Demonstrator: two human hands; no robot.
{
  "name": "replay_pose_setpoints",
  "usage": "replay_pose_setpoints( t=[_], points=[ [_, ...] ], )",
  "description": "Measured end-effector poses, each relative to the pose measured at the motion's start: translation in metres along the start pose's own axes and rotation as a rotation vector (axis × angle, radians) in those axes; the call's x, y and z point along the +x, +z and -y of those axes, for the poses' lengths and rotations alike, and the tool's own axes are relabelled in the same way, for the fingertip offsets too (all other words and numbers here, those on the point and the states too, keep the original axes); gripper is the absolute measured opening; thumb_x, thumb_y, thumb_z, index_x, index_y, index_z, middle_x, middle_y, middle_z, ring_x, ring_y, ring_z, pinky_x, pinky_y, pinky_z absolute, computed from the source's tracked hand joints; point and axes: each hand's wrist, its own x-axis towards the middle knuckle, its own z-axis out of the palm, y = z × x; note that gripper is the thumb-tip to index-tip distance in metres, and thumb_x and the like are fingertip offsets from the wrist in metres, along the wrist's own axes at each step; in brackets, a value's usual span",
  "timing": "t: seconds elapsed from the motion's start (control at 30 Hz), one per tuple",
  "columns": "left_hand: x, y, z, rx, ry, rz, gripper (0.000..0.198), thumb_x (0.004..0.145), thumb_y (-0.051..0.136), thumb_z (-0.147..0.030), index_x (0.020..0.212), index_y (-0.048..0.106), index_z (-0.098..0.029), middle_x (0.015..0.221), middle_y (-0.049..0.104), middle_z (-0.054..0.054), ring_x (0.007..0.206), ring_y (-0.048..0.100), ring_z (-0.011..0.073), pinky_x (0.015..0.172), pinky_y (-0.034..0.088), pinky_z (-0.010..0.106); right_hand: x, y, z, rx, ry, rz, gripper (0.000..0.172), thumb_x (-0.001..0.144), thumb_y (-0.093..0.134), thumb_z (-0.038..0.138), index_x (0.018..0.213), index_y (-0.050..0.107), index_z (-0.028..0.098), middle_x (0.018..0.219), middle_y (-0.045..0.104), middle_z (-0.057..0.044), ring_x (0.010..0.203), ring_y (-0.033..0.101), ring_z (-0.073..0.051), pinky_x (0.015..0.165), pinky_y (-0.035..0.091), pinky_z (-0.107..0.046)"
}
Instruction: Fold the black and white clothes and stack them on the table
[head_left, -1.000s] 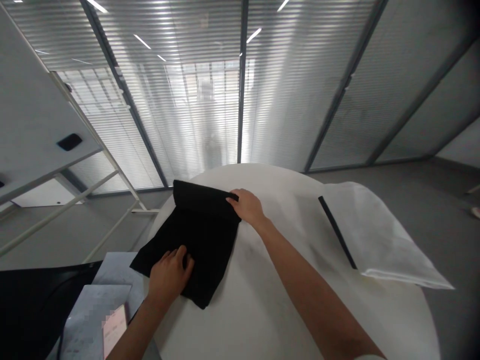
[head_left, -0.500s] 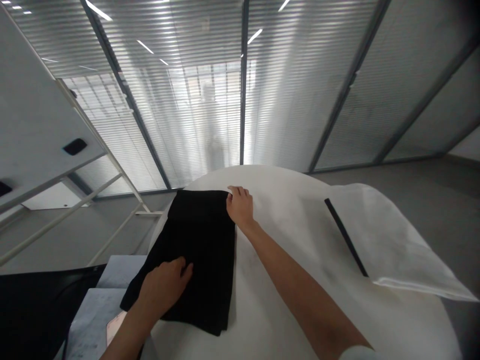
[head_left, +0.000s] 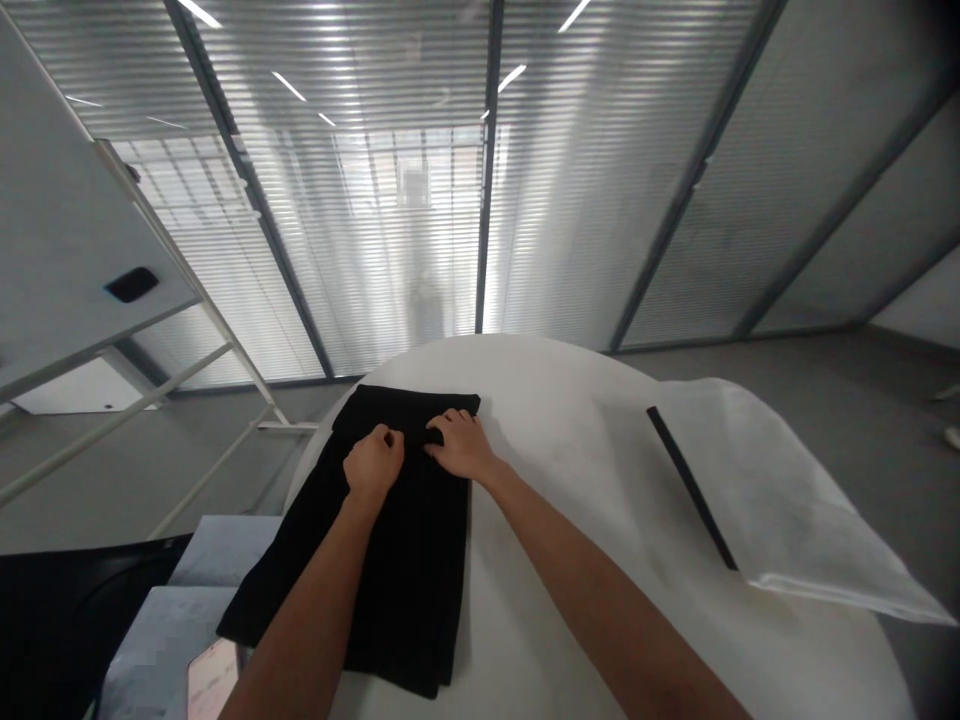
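A folded black garment (head_left: 405, 560) lies on the left part of the round white table (head_left: 555, 420), its top part forming a band across the far end. My left hand (head_left: 373, 462) is closed in a pinch on the fabric just below that band. To its right, my right hand (head_left: 459, 443) grips the same fold near the garment's right edge, thumb and fingers curled in. Both forearms reach over from the near side, the left one covering part of the cloth. The exact kind of garment cannot be made out.
On the table's right side lies a translucent white bag (head_left: 795, 500) with a black strip (head_left: 691, 488) along its edge. At lower left are a phone (head_left: 212, 680), grey blocks (head_left: 169, 630) and a black surface (head_left: 60, 610). A whiteboard on a frame (head_left: 247, 365) stands left.
My left hand has moved up and right from the garment's lower left to the fold, and closed. My right hand has shifted slightly left and down from the top corner onto the fold.
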Motion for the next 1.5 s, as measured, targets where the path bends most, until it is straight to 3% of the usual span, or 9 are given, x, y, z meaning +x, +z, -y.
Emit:
replay_pose_setpoints(
  t=[0.2, 0.4, 0.53, 0.67, 0.77, 0.9, 1.1, 1.27, 1.5],
  points=[
    [0.006, 0.005, 0.017, -0.197, -0.033, 0.017, 0.051, 0.093, 0.026, -0.045, 0.081, 0.069, -0.021, 0.083, 0.071, 0.013, 0.083, 0.066, 0.0305, 0.072, 0.043, 0.037, 0.021, -0.015, -0.017, 0.360, 0.037, -0.083, 0.021, 0.086, 0.059, 0.030, 0.102, 0.069, 0.023, 0.105, 0.067, -0.004, 0.100, 0.060, -0.018, 0.089, 0.042, -0.031],
    [0.009, 0.016, 0.012, -0.953, -0.159, 0.173, 0.054, 0.089, 0.031, -0.058, 0.092, 0.062, -0.014, 0.081, 0.069, 0.010, 0.061, 0.064, 0.0213, 0.057, 0.046, 0.033, 0.020, -0.038, -0.022, 0.619, -0.089, -0.005, 0.023, 0.085, 0.060, 0.035, 0.098, 0.071, 0.020, 0.093, 0.071, 0.000, 0.089, 0.063, -0.017, 0.083, 0.044, -0.028],
    [0.008, 0.016, 0.001, -1.488, -0.271, 0.277, 0.041, 0.084, 0.048, -0.054, 0.094, 0.053, -0.014, 0.087, 0.064, 0.008, 0.059, 0.065, 0.0182, 0.047, 0.047, 0.028, 0.016, -0.047, -0.019, 0.462, -0.121, 0.059, 0.021, 0.086, 0.059, 0.033, 0.102, 0.068, 0.022, 0.096, 0.069, -0.001, 0.088, 0.062, -0.017, 0.080, 0.044, -0.028],
    [0.005, 0.010, -0.006, -1.720, -0.203, 0.342, 0.032, 0.079, 0.064, -0.041, 0.095, 0.048, -0.018, 0.103, 0.062, 0.010, 0.078, 0.068, 0.0219, 0.057, 0.054, 0.033, 0.013, -0.053, -0.009, 0.029, 0.036, -0.308, 0.019, 0.092, 0.050, 0.030, 0.101, 0.063, 0.020, 0.106, 0.065, -0.010, 0.104, 0.055, -0.025, 0.090, 0.037, -0.036],
    [0.004, 0.010, -0.005, -1.775, -0.120, 0.423, 0.034, 0.076, 0.066, -0.030, 0.102, 0.047, -0.021, 0.119, 0.061, 0.012, 0.099, 0.064, 0.0249, 0.069, 0.056, 0.038, 0.011, -0.050, 0.000, -0.068, 0.119, -0.310, 0.023, 0.095, 0.038, 0.026, 0.104, 0.058, 0.021, 0.098, 0.066, -0.009, 0.095, 0.058, -0.023, 0.084, 0.037, -0.034],
    [0.005, 0.014, -0.001, -1.737, -0.077, 0.491, 0.035, 0.073, 0.065, -0.026, 0.105, 0.052, -0.021, 0.126, 0.058, 0.009, 0.108, 0.060, 0.0234, 0.079, 0.053, 0.037, 0.007, -0.031, 0.010, -0.100, -0.031, -0.124, 0.019, 0.091, 0.043, 0.025, 0.103, 0.057, 0.023, 0.098, 0.068, -0.006, 0.091, 0.059, -0.023, 0.077, 0.038, -0.033],
    [0.010, 0.020, 0.003, -1.720, -0.089, 0.468, 0.037, 0.069, 0.063, -0.023, 0.106, 0.056, -0.020, 0.121, 0.060, 0.009, 0.104, 0.060, 0.0220, 0.073, 0.052, 0.031, 0.004, -0.012, 0.016, -0.196, -0.134, -0.052, 0.026, 0.086, 0.047, 0.021, 0.107, 0.062, 0.019, 0.106, 0.068, -0.011, 0.103, 0.056, -0.028, 0.087, 0.038, -0.039],
    [0.016, 0.027, 0.005, -1.709, -0.083, 0.425, 0.047, 0.071, 0.059, -0.026, 0.117, 0.056, -0.018, 0.128, 0.057, 0.013, 0.102, 0.059, 0.0229, 0.069, 0.053, 0.031, 0.037, -0.024, 0.000, -0.183, -0.175, 0.053, 0.037, 0.088, 0.045, 0.023, 0.122, 0.060, 0.024, 0.108, 0.069, -0.010, 0.103, 0.059, -0.027, 0.085, 0.043, -0.038],
    [0.019, 0.037, 0.008, -1.685, -0.044, 0.387, 0.066, 0.070, 0.059, -0.024, 0.136, 0.050, -0.023, 0.129, 0.057, 0.011, 0.104, 0.057, 0.0226, 0.066, 0.055, 0.029, 0.103, -0.040, -0.033, -0.124, 0.175, -0.207, 0.059, 0.086, 0.048, 0.024, 0.144, 0.037, 0.016, 0.148, 0.039, -0.013, 0.129, 0.038, -0.032, 0.099, 0.038, -0.044]
  ],
)
